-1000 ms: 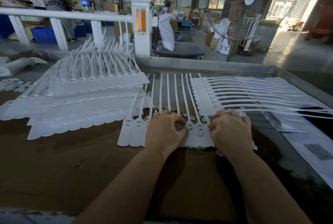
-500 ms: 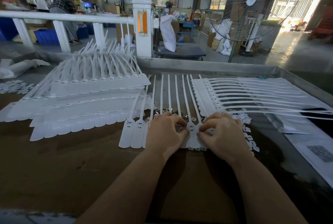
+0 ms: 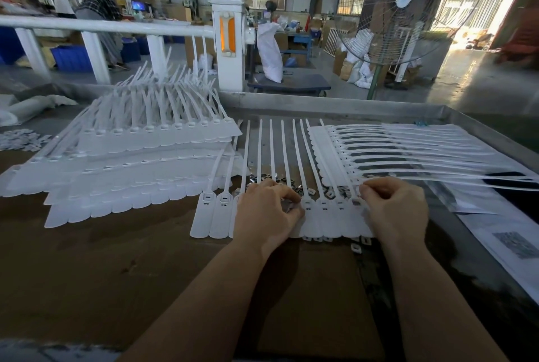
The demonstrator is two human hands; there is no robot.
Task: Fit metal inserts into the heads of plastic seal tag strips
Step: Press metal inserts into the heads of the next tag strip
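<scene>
A joined row of white plastic seal tag strips [image 3: 323,216] is laid flat on the brown cardboard-covered worktable [image 3: 116,268], the paddle-shaped flags pointing toward the person and the thin tails running away toward the table's far metal rim [image 3: 350,105]. The left hand [image 3: 267,213] is rested on the left-middle part of the row, fingers curled with thumb and forefinger pinched together at a strip head; whether a metal insert is gripped there cannot be told. The right hand [image 3: 396,210] is placed at the right end of the row, its fingertips closed in a pinch just above the last heads — what is pinched is too small to tell. Small shiny metal inserts [image 3: 262,179] are scattered under the tails just beyond the left hand, and a few loose white plastic clips [image 3: 356,248] lie at the near edge of the row. A tall stack of finished white strip sheets [image 3: 140,163] is piled to the left, and another white sheet of strips [image 3: 379,151] is spread to the right, tails fanned outward.
</scene>
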